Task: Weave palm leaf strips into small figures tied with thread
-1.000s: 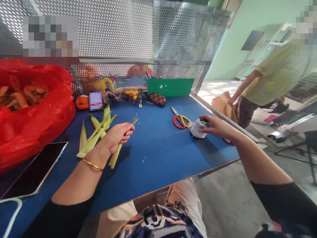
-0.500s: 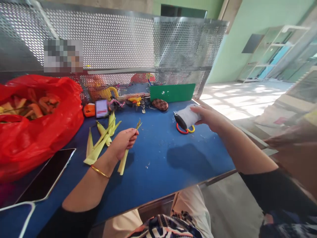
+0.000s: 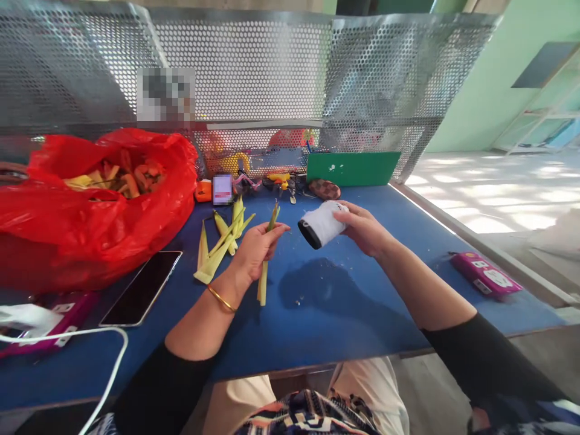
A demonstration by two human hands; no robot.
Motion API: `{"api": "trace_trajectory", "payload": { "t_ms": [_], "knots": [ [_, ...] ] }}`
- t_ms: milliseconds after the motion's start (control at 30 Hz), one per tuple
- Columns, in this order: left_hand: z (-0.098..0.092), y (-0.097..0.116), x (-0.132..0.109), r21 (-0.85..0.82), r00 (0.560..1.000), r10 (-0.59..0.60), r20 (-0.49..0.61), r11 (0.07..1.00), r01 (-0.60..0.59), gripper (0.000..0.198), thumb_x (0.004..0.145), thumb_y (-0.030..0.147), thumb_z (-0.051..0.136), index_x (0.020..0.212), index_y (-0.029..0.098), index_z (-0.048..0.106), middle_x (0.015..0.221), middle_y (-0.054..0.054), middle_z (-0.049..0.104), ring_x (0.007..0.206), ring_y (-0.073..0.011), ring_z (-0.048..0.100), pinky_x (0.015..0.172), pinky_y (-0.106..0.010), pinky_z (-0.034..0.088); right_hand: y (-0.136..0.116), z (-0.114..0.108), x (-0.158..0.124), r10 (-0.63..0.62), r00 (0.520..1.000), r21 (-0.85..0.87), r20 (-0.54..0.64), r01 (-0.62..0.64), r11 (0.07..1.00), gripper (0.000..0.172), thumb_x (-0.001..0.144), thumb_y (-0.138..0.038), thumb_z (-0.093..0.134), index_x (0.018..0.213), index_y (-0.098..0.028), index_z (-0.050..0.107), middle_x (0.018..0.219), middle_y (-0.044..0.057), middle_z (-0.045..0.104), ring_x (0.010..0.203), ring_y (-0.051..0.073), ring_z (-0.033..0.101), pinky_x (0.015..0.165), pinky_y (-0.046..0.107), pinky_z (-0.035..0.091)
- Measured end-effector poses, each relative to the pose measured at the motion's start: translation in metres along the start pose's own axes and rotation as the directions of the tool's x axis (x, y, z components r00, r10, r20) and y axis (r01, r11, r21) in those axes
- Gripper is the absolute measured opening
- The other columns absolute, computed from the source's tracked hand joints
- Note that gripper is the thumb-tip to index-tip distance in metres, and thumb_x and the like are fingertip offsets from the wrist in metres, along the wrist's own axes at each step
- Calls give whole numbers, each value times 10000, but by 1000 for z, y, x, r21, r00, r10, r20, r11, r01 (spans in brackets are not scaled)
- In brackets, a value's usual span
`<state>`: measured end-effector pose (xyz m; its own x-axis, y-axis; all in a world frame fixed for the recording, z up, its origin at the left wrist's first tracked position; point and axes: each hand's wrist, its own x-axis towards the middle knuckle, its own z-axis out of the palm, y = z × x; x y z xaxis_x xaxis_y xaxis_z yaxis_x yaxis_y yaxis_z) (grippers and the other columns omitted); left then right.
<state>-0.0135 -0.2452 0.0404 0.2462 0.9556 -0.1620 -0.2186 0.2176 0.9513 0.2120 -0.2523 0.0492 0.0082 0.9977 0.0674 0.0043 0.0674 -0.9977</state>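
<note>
My left hand [image 3: 259,251] is closed in a pinch on a pale yellow-green strip of corn husk [image 3: 263,284]. The strip stands nearly upright, its narrow dry tip above the fingers. Farther left, several more husks [image 3: 220,244] lie in a loose pile on the blue table. Wrapped round the back of a spool of white thread [image 3: 322,222] is my right hand [image 3: 362,228]. The spool is tilted above the table, its dark hollow end facing left and down towards the strip. A gap separates the two hands.
A red plastic bag [image 3: 113,235] of orange and yellow pieces fills the left. Near it lie a phone [image 3: 142,290] and white cable [image 3: 120,356]. A checkered case [image 3: 325,189], green board [image 3: 353,169] and perforated metal screen [image 3: 244,66] line the back. A purple pack [image 3: 486,275] lies right.
The spool has come left, nearer my left hand, and its dark end shows more. The red and yellow scissor handles below it are now out of sight. The view has shifted left.
</note>
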Motion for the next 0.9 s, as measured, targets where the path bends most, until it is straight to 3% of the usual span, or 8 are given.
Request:
{"api": "trace_trajectory", "payload": {
  "t_ms": [133, 300, 467, 667, 900],
  "knots": [
    [-1, 1, 1, -43, 1000, -15, -27, 999, 14, 83, 766, 207, 675, 751, 126, 661, 455, 119, 234, 368, -22, 160, 383, -180, 80, 3, 2, -4, -155, 983, 15, 100, 154, 988, 537, 590, -318, 822, 1098, -259, 658, 1015, 9, 681, 902, 174, 621, 814, 303, 502],
    [-2, 0, 2, -46, 998, 26, -52, 999, -28, 116, 790, 237, 674, 727, 142, 651, 461, 116, 227, 372, -27, 156, 390, -195, 79, 11, 2, -7, -236, 962, -50, 139, 245, 968, 580, 594, -346, 825, 1141, -291, 640, 1184, 34, 653, 1018, 224, 609, 889, 364, 498],
    [2, -6, 2, 41, 998, 38, -50, 999, -36, 174, 776, 281, 715, 689, 167, 617, 454, 108, 258, 384, -38, 179, 406, -226, 94, 17, 5, -8, -296, 941, -106, 163, 315, 943, 616, 590, -345, 843, 1163, -301, 622, 1217, 38, 632, 1058, 234, 595, 918, 379, 489],
    [6, -12, 2, 197, 987, 141, -76, 973, -124, 195, 697, 223, 775, 632, 176, 597, 470, 85, 356, 438, -53, 266, 438, -235, 169, 23, 8, -8, -307, 931, -161, 195, 339, 927, 657, 590, -356, 851, 1196, -282, 608, 1204, 49, 630, 1051, 240, 593, 912, 384, 495],
    [-2, -5, 5, 130, 992, 76, -98, 989, -63, 191, 759, 191, 690, 657, 185, 529, 447, 102, 306, 384, -45, 236, 406, -218, 126, 26, 1, -7, -344, 929, -161, 137, 364, 918, 634, 600, -353, 850, 1183, -291, 609, 1233, 45, 623, 1138, 249, 570, 949, 386, 488]
  ]
}}
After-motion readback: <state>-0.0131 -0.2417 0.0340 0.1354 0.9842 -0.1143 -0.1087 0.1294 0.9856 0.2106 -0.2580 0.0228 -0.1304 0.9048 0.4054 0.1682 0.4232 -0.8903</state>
